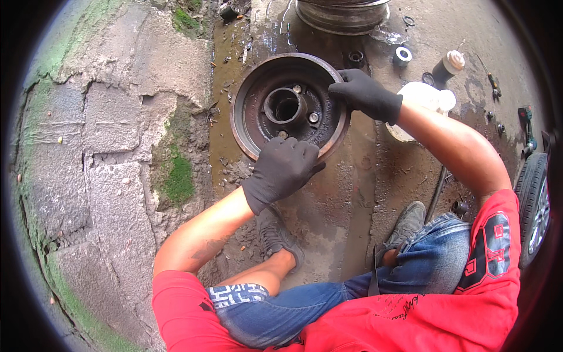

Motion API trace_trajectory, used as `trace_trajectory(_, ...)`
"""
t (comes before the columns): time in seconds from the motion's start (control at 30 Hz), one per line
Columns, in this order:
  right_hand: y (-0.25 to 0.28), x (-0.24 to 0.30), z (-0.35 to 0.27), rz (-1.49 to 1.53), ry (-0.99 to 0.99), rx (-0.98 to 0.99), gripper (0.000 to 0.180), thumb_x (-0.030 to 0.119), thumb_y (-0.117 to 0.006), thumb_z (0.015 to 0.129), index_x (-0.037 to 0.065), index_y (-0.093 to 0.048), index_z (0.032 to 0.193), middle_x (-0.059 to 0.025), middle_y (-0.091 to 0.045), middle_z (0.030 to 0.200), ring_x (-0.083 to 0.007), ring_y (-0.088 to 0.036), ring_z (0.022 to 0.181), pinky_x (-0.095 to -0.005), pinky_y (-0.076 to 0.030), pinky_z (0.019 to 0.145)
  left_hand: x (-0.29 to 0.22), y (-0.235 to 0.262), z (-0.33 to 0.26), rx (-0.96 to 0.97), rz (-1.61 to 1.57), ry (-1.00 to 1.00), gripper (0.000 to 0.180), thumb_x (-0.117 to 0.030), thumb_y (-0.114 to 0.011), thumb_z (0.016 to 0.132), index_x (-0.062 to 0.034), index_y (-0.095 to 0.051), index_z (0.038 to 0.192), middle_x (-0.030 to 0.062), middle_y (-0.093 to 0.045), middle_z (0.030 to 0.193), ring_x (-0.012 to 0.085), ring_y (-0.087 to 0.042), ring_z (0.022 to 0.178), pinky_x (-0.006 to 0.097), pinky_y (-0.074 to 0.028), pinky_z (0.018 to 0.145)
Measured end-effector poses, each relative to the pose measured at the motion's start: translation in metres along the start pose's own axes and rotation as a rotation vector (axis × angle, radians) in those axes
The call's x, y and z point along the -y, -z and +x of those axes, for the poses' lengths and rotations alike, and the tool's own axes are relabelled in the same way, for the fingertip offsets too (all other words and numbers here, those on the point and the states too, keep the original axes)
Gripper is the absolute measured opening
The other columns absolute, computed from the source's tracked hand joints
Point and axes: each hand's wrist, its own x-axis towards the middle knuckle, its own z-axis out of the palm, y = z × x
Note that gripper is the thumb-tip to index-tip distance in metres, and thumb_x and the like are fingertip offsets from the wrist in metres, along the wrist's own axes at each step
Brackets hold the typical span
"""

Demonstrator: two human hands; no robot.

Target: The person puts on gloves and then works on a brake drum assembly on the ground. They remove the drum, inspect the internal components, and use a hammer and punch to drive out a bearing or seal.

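Observation:
A dark, rusty brake drum (pixel 257 88) is tilted with its open side toward me, showing a round central hub with a hole and several bolt heads around it. My left hand (pixel 284 170), in a dark grey glove, grips the near rim with its fingers curled over the edge. At the right side of the rim my right hand (pixel 366 95), gloved alike, is closed on the drum with the thumb on the inside. The drum's underside and what it rests on are hidden.
A steel wheel rim (pixel 343 17) lies beyond the drum. To the right are a white container (pixel 419 97), a bottle (pixel 448 66), a white-faced ring (pixel 403 56), a screwdriver (pixel 491 79) and a tyre (pixel 532 205). A cracked, mossy concrete slab (pixel 111 129) borders the wet ground at left.

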Motion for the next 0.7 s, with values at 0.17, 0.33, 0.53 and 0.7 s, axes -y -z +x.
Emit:
trace_trajectory(0.17,0.003,-0.010,0.000,0.009,-0.019,0.016,0.039,0.018,-0.059,0.089,-0.002,-0.061,0.122,-0.0067,-0.067,0.098,-0.0123,-0.066,0.083,-0.0273,-0.057,0.067,0.010,0.017,0.008,0.067,-0.069,0.031,0.035,-0.037,-0.079,0.081,-0.0095,-0.059,0.089,0.0071,-0.057,0.073,0.0257,-0.059,0.068,0.039,-0.044,0.060)
trace_trajectory(0.33,0.002,0.002,-0.015,0.016,-0.081,-0.046,0.053,0.033,-0.064,0.093,0.004,-0.053,0.136,-0.0075,-0.067,0.107,-0.0149,-0.069,0.088,-0.0299,-0.060,0.068,0.086,0.047,0.013,-0.245,0.111,0.305,0.041,-0.042,-0.076,0.086,-0.0084,-0.063,0.104,0.0133,-0.066,0.096,0.0283,-0.064,0.080,0.039,-0.050,0.072)
trace_trajectory(0.53,-0.013,0.015,-0.028,-0.113,-0.094,-0.089,0.071,0.059,-0.065,0.091,0.003,-0.053,0.134,-0.0055,-0.065,0.089,-0.0104,-0.064,0.065,-0.0258,-0.057,0.057,0.163,0.029,-0.027,0.004,-0.799,1.170,0.069,-0.066,-0.054,0.095,-0.0012,-0.060,0.118,0.0132,-0.065,0.110,0.0206,-0.065,0.089,0.036,-0.054,0.081)
trace_trajectory(0.7,-0.008,0.013,-0.037,-0.118,-0.205,-0.100,0.074,0.061,-0.065,0.090,0.003,-0.053,0.135,-0.0055,-0.064,0.085,-0.0091,-0.063,0.064,-0.0243,-0.056,0.056,0.157,0.016,-0.011,0.011,-1.020,1.293,0.080,-0.074,-0.040,0.095,-0.0002,-0.062,0.119,0.0128,-0.067,0.106,0.0178,-0.065,0.091,0.039,-0.056,0.077)
